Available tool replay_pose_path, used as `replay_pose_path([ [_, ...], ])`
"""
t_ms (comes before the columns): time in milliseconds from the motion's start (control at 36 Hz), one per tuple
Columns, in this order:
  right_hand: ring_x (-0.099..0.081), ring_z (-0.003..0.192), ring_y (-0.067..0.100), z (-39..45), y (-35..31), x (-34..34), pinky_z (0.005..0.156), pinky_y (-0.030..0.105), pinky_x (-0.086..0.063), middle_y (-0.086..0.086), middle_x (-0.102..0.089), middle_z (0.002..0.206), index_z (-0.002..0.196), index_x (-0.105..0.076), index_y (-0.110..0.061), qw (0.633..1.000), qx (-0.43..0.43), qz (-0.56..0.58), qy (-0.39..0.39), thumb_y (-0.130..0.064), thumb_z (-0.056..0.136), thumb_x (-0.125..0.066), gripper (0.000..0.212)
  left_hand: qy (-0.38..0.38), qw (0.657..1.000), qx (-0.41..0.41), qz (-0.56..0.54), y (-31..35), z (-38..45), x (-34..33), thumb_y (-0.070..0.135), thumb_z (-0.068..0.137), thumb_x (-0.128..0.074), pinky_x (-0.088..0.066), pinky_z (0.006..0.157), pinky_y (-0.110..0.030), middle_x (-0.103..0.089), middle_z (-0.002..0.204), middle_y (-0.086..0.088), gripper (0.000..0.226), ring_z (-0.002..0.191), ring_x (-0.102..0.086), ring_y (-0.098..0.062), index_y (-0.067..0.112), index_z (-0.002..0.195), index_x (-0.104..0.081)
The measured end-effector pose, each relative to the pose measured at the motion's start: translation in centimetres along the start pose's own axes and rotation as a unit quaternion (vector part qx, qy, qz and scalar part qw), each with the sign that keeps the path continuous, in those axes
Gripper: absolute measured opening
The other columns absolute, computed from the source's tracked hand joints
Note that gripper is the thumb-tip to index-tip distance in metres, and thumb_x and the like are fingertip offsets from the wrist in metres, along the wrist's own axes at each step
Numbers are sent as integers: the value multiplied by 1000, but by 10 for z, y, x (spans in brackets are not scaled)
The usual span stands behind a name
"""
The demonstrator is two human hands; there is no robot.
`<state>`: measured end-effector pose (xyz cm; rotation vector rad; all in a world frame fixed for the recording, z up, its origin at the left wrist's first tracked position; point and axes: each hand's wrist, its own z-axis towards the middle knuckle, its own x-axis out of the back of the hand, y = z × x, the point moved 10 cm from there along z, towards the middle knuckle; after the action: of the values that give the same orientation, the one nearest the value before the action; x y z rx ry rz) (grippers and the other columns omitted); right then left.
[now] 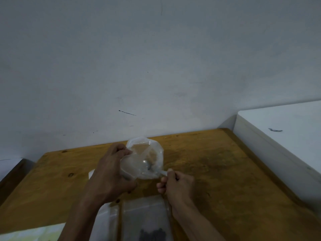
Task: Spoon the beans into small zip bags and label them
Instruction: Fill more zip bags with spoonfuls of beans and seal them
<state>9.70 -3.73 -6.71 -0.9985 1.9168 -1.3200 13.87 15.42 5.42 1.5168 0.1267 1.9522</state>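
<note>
From the head view we see our left hand [111, 169] gripping the clear zip bag [144, 159] above the counter [217, 171], our right hand [175, 183] clamped on the spoon [157, 170] inside it. Near us, another bag [145, 221] holds dark beans [152, 234]; a white box [284, 136] flanks our right.

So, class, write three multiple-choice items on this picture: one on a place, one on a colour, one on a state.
1. Where is the clear bag?
A. flat on the table
B. held up above the table
C. on the white cabinet

2. The table top is
A. yellow-brown wood
B. green
C. black

3. The right hand is
A. open and empty
B. out of view
C. closed on a spoon handle

Key: 1 B, the left hand holds it up; 2 A, grain shows; 3 C, fingers pinch the handle.
</note>
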Motion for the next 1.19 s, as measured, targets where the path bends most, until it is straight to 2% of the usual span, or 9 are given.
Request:
replay_pose_path([
  [111, -63, 45, 13, -4, 1, 1, 51, 27, -54, 2, -66, 49, 74, -69, -3, 1000, -24, -2, -9, -18, 102, -53, 36, -1, 1000, 18, 10, -18, -3, 0, 29, 48, -95, -33, 70, -5, -37, 120, 16, 86, 102, -43, -6, 13, 126, -61],
  [250, -63, 46, 12, -9, 2, -3, 50, 24, -51, 6, -69, 56, 77, -70, -2, 999, -40, -26, -20, -21, 102, -53, 36, 0, 1000, 5, 8, -22, -8, 1, 59, 37, -74, -35, 71, -8, -40, 118, 17, 94, 98, -47, -5, 16, 120, -64],
  [389, -64, 47, 14, -9, 9, -2, 50, 27, -54, 3, -66, 50, 79, -69, -2, 996, -79, 28, -13, -16, 101, -55, 30, 1, 1000, 3, 20, -25, -9, 1, 36, 44, -93, -38, 72, -12, -41, 118, 16, 85, 100, -50, -8, 15, 121, -64],
  [556, -66, 50, 15, -8, -4, 3, 55, 29, -57, 5, -69, 53, 78, -68, -1, 998, -52, 30, -16, -16, 101, -55, 30, -9, 1000, 23, 9, -36, -16, 2, 65, 38, -74, -46, 76, -25, -45, 117, 13, 93, 97, -56, -11, 16, 117, -67],
  [667, -65, 48, 14, -5, -17, 10, 55, 29, -57, 3, -67, 49, 75, -66, -2, 999, -31, 23, -11, -13, 100, -55, 30, -21, 999, 46, 16, -41, -20, -2, 48, 44, -94, -36, 68, -10, -44, 117, 14, 85, 94, -53, -7, 17, 118, -66],
  [778, -65, 47, 15, -5, -24, 16, 52, 28, -56, 4, -67, 49, 76, -67, -2, 1000, -21, 17, -8, -11, 99, -57, 27, -36, 998, 50, 0, -42, -22, -7, 58, 38, -87, -34, 65, -3, -44, 117, 16, 90, 89, -50, -3, 18, 116, -67],
  [917, -63, 43, 14, -3, -31, 22, 47, 26, -54, 5, -68, 50, 75, -68, -1, 1000, 8, -3, 4, -12, 99, -57, 29, -42, 999, 33, -8, -40, -22, -10, 45, 41, -89, -39, 61, -4, -45, 113, 17, 80, 83, -48, 12, 18, 113, -68],
  [1056, -64, 43, 13, -4, -39, 18, 46, 24, -51, 5, -68, 51, 70, -67, -4, 993, 86, -80, 20, -16, 100, -54, 35, -50, 998, 23, -5, -41, -24, -16, 52, 41, -77, -38, 62, -6, -42, 112, 22, 82, 85, -51, 3, 17, 115, -67],
  [1194, -64, 44, 10, -2, -26, 14, 48, 22, -50, 6, -71, 56, 77, -68, -5, 995, 42, -90, 10, -18, 101, -54, 31, -52, 999, 14, -12, -35, -26, -17, 34, 51, -90, -38, 68, -7, -36, 115, 31, 75, 92, -49, 5, 20, 120, -64],
])
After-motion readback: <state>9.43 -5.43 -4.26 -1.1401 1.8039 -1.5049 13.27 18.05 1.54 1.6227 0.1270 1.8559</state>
